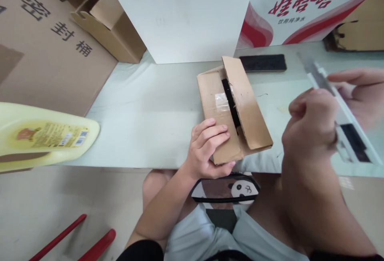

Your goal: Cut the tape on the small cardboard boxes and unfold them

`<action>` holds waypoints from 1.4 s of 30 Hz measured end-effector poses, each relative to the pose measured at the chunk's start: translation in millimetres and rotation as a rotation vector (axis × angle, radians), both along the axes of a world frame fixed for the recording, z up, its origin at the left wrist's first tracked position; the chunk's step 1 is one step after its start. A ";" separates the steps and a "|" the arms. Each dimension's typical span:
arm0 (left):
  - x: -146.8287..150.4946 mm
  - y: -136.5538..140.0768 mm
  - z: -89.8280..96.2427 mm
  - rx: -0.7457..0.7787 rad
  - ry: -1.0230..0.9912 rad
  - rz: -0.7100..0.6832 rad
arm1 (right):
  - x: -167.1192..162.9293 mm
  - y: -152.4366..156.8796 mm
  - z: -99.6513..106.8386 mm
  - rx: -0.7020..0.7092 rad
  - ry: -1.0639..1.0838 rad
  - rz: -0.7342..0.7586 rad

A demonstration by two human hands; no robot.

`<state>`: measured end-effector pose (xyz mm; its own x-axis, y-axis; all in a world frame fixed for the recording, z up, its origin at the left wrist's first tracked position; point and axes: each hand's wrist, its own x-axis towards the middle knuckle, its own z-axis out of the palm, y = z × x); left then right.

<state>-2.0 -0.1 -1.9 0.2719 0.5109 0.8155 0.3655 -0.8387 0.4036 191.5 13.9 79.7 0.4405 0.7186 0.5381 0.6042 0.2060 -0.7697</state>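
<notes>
A small brown cardboard box (210,93) lies at an angle near the table's front edge, with one long flap raised. Clear tape sticks to its top, and the gap under the flap is dark. My left hand (208,145) grips the box's near left corner, fingers on top and thumb along the front side. To the right, my right hand (312,121) is closed in a fist, blurred, beside a long white and silver object (342,105) with a black part. The fist covers part of this object; what my fingers hold is hidden. Another hand (363,93) touches it from the right.
A black phone-like slab (264,63) lies behind the box. White cartons (186,21) and an open brown carton (126,37) line the back. A yellow bottle (48,137) lies at left by a big carton (45,53). Below are a panda-print pouch (225,191) and red bars (99,245).
</notes>
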 end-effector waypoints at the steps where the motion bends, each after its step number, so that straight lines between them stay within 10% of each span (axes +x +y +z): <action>1: -0.1 0.1 0.0 -0.001 0.000 -0.002 | 3.3 6.5 -4.4 0.073 0.023 -0.066; 10: -0.9 0.4 0.9 -0.004 -0.006 -0.013 | 34.8 34.8 -80.1 -0.338 -0.207 -0.064; 18: -0.7 1.3 0.5 0.018 0.002 0.023 | 32.0 35.9 -85.8 -0.607 -0.539 0.204; 32: -22.3 7.5 6.1 0.027 0.027 0.041 | 32.5 37.9 -97.8 -0.644 -0.579 0.170; 42: -41.9 35.7 -24.0 -0.135 -0.626 0.245 | 30.6 39.8 -102.4 -0.585 -0.557 0.144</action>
<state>-43.9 35.6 -25.9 -0.3664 0.6056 0.7065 0.2023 -0.6893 0.6957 222.1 53.7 -22.7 0.1014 0.9800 0.1709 0.9277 -0.0311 -0.3720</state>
